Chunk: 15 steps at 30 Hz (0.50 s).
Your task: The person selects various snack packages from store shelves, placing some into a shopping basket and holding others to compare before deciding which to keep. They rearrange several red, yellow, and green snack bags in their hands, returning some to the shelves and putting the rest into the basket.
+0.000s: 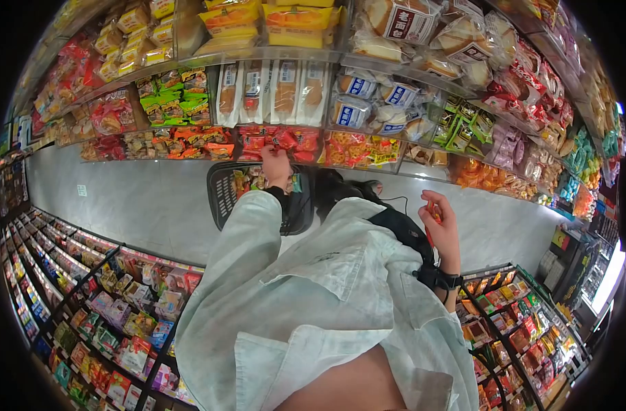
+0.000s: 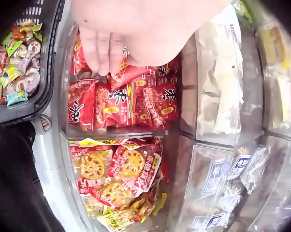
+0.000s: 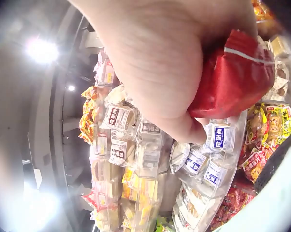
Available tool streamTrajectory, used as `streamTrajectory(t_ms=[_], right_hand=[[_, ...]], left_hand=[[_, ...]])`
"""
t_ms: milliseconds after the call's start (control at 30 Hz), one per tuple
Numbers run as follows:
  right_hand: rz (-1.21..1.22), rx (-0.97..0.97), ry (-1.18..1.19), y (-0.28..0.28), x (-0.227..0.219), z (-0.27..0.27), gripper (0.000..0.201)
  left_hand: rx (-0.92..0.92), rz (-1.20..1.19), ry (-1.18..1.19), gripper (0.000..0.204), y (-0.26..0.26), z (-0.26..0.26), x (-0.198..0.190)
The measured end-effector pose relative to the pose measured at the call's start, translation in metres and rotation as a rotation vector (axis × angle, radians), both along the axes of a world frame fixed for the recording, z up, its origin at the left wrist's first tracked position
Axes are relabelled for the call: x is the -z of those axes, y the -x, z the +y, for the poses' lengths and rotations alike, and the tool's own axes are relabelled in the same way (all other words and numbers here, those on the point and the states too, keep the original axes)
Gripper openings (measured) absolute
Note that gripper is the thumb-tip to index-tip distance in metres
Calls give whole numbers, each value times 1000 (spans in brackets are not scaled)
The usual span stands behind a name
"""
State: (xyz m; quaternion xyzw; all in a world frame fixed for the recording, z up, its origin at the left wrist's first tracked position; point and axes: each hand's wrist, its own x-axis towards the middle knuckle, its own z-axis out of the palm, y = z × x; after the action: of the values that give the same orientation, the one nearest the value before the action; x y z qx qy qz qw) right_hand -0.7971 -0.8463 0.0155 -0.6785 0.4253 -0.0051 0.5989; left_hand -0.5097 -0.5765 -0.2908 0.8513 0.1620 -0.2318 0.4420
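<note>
My left hand reaches into the bin of red packets. In the left wrist view, the fingers of this hand point down over the red packets, with the fingertips at the upper ones; the thumb is hidden. Off to the right, my right hand is raised away from the shelf and grips a small red packet. The right wrist view shows this shiny red packet close up, held against the palm side of the hand.
A dark basket with mixed small packets stands on the floor below my left hand. Bins of lotus-root snack packets and wrapped bread adjoin the red ones. Snack racks stand behind me on both sides.
</note>
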Motion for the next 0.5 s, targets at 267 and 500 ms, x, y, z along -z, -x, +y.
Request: streamTrajectory(t_ms=[267, 500], right_hand=[[-18, -21, -50, -28, -1, -2, 33], [-242, 516, -560, -52, -4, -17, 20]], left_hand=[[65, -94, -62, 41, 7, 33, -6], [296, 44, 279, 38, 10, -17, -92]])
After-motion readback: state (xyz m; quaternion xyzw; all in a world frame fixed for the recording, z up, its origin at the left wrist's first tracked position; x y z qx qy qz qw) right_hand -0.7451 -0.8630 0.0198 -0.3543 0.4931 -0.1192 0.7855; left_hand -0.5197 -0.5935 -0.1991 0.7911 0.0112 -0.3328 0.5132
